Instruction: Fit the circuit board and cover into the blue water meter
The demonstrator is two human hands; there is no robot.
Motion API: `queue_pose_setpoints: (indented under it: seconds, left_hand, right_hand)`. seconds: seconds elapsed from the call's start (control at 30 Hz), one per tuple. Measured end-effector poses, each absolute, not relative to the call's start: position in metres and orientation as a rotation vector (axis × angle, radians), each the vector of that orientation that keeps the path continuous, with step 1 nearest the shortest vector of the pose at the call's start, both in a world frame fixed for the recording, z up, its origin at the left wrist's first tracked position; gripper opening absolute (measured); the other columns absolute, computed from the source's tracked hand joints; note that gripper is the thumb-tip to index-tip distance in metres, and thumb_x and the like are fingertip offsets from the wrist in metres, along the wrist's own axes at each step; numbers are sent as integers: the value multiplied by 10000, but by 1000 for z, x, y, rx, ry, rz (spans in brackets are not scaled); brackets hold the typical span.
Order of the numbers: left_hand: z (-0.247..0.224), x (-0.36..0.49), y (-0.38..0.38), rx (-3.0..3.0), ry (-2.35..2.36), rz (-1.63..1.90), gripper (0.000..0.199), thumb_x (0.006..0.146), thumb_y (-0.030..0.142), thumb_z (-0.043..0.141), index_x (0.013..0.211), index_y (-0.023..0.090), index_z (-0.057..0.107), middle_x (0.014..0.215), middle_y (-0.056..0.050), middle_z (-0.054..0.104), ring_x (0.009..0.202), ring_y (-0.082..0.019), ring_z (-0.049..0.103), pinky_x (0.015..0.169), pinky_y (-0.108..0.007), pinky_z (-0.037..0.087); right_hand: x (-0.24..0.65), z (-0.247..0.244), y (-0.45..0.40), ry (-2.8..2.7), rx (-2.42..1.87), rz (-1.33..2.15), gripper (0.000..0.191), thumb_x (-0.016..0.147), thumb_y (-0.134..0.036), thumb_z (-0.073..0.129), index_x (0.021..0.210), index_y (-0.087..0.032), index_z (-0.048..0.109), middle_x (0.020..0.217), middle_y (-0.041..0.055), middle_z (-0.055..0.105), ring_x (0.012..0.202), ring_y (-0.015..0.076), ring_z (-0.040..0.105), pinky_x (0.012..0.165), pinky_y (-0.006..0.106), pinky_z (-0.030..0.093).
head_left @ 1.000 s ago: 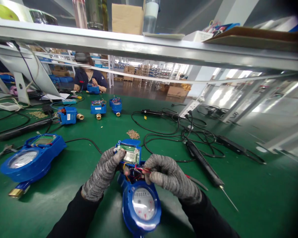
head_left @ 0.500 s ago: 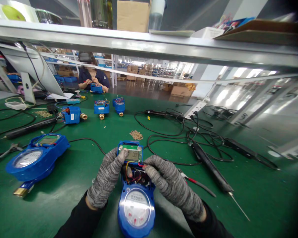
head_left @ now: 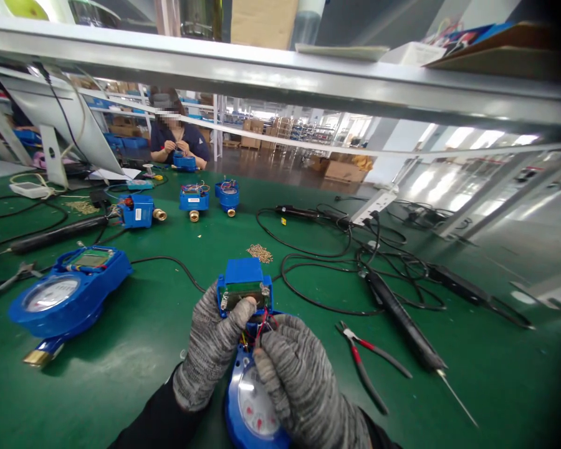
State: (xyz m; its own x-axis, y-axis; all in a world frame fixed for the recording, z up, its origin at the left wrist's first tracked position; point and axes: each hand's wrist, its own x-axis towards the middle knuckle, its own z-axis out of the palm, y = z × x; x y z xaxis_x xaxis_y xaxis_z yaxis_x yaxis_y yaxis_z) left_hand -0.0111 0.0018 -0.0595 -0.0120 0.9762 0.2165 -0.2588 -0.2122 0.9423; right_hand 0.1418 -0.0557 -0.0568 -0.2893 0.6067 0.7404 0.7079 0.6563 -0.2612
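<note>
A blue water meter (head_left: 250, 402) with a round clear dial stands in front of me, its upper housing uncovered. My left hand (head_left: 212, 346), in a grey knitted glove with bare fingertips, is closed around the upper end; the thumb presses on the green circuit board (head_left: 234, 292), which is tilted up in the housing. Red and other thin wires (head_left: 262, 319) run down from the board. Closed over those wires, my right hand (head_left: 303, 377) wears the same kind of glove and covers part of the dial. Its fingertips are partly hidden.
Red-handled pliers (head_left: 362, 355) and a soldering iron (head_left: 402, 318) lie at right. Small brass screws (head_left: 260, 252) are piled beyond the meter. Another large meter (head_left: 70, 305) lies left; several smaller ones stand behind. Cables cross the bench. A co-worker (head_left: 177, 140) sits opposite, beneath the shelf (head_left: 262, 72).
The circuit board has tipped up, so its display no longer faces me. My right hand has moved left and down onto the wires, uncovering the pliers.
</note>
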Motion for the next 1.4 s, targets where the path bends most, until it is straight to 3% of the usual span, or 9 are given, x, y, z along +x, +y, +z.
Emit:
queue_pose_setpoints:
  seconds: [0.13,0.27,0.37,0.53,0.77,0.93,1.17,1.3,1.4]
  left_hand:
    - [-60,-13,3,1140,857,1428,283,821,378,788,1029,189,751,991,-41,781,876,-195,720,835,-263,569]
    - [-60,-13,3,1100,815,1429,278,817,375,791,1014,183,752,1014,-51,779,897,-217,720,842,-283,571]
    - [-58,-11,1,1119,802,1420,273,822,371,787,1025,193,744,964,-36,779,854,-196,712,825,-271,572]
    - [-57,-9,-2,1190,847,1425,250,839,366,772,1030,212,726,947,-15,773,857,-182,710,838,-260,566]
    - [-54,-6,-11,1240,999,1492,206,794,365,798,925,226,721,874,-1,772,765,-179,711,719,-245,568]
    - [-63,-6,-16,1403,1172,1545,165,790,366,792,820,234,697,822,-16,766,731,-192,703,691,-262,542]
    - [-79,-1,-12,1672,1368,1637,197,766,391,766,854,222,717,716,-41,745,617,-218,663,617,-317,504]
    - [-61,-7,-7,1451,1086,1354,280,838,394,732,1039,201,701,949,-72,776,810,-217,725,732,-301,571]
    - [-46,-11,-4,1294,916,1259,286,844,409,743,1028,194,703,943,-48,776,783,-181,719,681,-242,577]
  right_hand:
    - [132,-40,-53,-2080,-952,-176,143,886,-134,560,969,-248,582,790,32,745,757,260,720,973,560,528]
    - [139,-38,-56,-1953,-994,-216,308,864,-147,611,1139,-266,542,950,65,734,1000,305,674,1013,611,455]
    - [145,-47,-55,-1776,-1137,-167,395,866,-206,650,1238,-264,531,1117,112,677,1120,332,599,969,587,478]
    - [144,-50,-48,-1672,-1221,213,129,873,-287,671,998,-269,645,977,52,685,880,263,641,751,433,545]
    - [136,-43,-43,-1504,-1299,446,97,862,-309,653,814,-236,696,773,21,697,683,201,651,620,315,531]
    - [140,-36,-40,-1476,-1169,811,152,904,-295,603,821,-233,714,749,5,716,661,174,662,578,250,530]
    - [144,-27,-44,-1521,-1227,716,192,937,-285,527,869,-218,693,827,36,720,730,194,672,642,282,546]
    - [157,-20,-41,-1673,-1263,588,220,931,-284,518,767,-229,654,725,14,677,642,179,627,585,279,504]
    - [166,-19,-40,-1784,-1271,520,203,940,-265,506,824,-235,671,768,4,684,689,174,639,616,279,499]
